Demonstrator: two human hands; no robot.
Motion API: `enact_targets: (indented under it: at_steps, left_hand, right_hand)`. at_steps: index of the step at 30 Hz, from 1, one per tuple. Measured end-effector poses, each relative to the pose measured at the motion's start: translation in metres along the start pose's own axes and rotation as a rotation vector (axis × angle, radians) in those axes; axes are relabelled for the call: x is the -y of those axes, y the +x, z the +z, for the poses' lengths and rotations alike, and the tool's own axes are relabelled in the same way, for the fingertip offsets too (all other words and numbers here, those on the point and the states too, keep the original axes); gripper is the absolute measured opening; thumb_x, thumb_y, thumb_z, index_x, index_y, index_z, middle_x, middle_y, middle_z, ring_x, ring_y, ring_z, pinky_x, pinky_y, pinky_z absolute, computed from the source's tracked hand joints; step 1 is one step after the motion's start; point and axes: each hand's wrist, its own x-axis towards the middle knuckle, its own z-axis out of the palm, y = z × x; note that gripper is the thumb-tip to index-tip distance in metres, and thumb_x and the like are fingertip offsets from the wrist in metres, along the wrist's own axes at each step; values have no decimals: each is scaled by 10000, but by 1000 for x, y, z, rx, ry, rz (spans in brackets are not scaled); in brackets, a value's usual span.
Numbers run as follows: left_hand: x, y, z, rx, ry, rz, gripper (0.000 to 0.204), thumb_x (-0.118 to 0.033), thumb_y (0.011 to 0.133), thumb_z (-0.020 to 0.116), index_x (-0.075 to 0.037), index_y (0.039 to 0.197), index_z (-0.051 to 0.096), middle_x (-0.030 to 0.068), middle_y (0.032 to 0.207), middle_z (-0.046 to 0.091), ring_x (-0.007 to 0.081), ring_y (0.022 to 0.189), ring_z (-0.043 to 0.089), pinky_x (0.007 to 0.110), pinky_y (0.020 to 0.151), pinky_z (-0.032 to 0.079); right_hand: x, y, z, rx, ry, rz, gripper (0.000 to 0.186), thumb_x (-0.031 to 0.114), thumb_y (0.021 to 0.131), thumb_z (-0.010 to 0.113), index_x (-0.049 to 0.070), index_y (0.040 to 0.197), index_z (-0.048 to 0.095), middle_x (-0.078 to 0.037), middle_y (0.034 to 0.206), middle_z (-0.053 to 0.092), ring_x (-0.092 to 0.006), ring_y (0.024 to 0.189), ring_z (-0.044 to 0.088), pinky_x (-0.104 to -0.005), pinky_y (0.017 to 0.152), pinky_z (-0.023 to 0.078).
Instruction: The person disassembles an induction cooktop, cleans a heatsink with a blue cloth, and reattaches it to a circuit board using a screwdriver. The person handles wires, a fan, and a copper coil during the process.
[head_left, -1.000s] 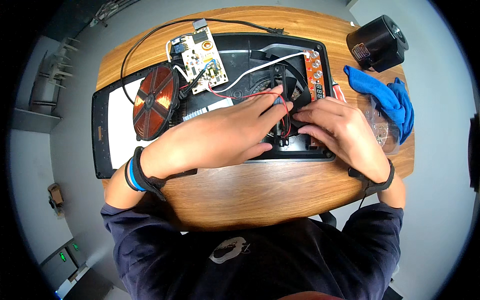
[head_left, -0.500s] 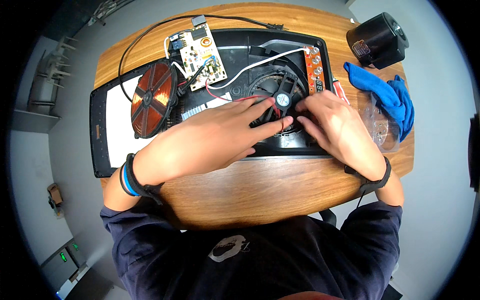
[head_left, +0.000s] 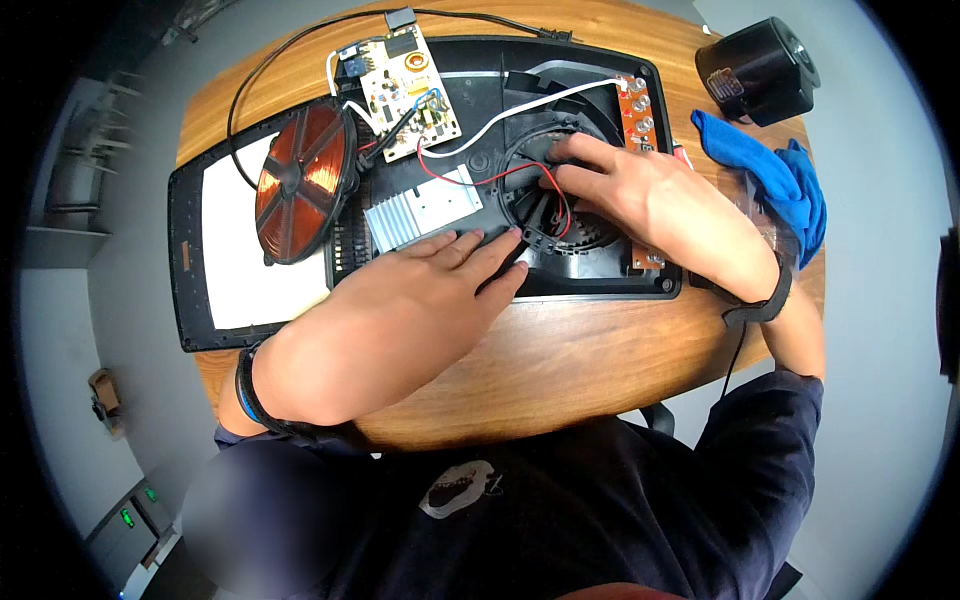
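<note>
While left hand (head_left: 430,290) steadies black housing (head_left: 600,285), right hand (head_left: 640,195) fingers (head_left: 580,150) touch fan (head_left: 560,215).

A round wooden table (head_left: 600,370) is filling the middle of the frame, standing on a plain grey floor (head_left: 880,330). A grey shelving unit (head_left: 75,210) is sitting at the left edge, and small green lights (head_left: 128,517) are glowing at the lower left.
</note>
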Motion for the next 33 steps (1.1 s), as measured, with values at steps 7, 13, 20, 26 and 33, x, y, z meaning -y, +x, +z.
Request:
enact_targets:
  at_steps: [7, 13, 20, 26, 33]
  left_hand:
    - [-1, -10, 13, -62, -70, 5, 716, -281, 1012, 811, 8, 1621, 568, 231, 1787, 464, 426, 1454, 659, 491, 1289, 500]
    - [-1, -14, 18, -53, -103, 11, 718, -227, 1012, 785, 56, 1630, 551, 254, 1735, 524, 420, 1489, 624, 482, 1296, 467]
    - [0, -15, 19, -55, -136, 11, 722, -211, 1027, 766, 59, 1652, 526, 250, 1733, 528, 427, 1508, 606, 489, 1299, 459]
    - [-2, -13, 17, -15, -109, -3, 752, -236, 1017, 784, 48, 1662, 521, 239, 1734, 532, 418, 1516, 602, 492, 1297, 464]
    - [-11, -7, 9, 12, -71, -53, 765, -274, 1006, 808, 16, 1661, 539, 191, 1753, 520, 387, 1556, 568, 475, 1310, 460]
  right_hand:
    - [-1, -2, 3, 24, -295, -108, 485, 0, 900, 745, 90, 1374, 692, -71, 1414, 702, -315, 1165, 769, -426, 935, 670]
    - [3, -2, -1, 62, -357, -145, 584, -3, 835, 799, 197, 1371, 681, -11, 1445, 676, -283, 1150, 742, -402, 943, 687]
    - [-10, 1, 8, 69, -306, -170, 506, 29, 861, 771, 197, 1334, 699, -17, 1492, 668, -285, 1207, 723, -402, 963, 681]
    - [-12, 1, 15, 1, -288, -167, 458, 42, 892, 759, 192, 1323, 715, -35, 1487, 678, -284, 1210, 729, -396, 970, 670]
    - [-7, -4, 19, -54, -223, -135, 296, 43, 894, 768, 60, 1187, 729, -46, 1531, 698, -291, 1235, 735, -401, 990, 674]
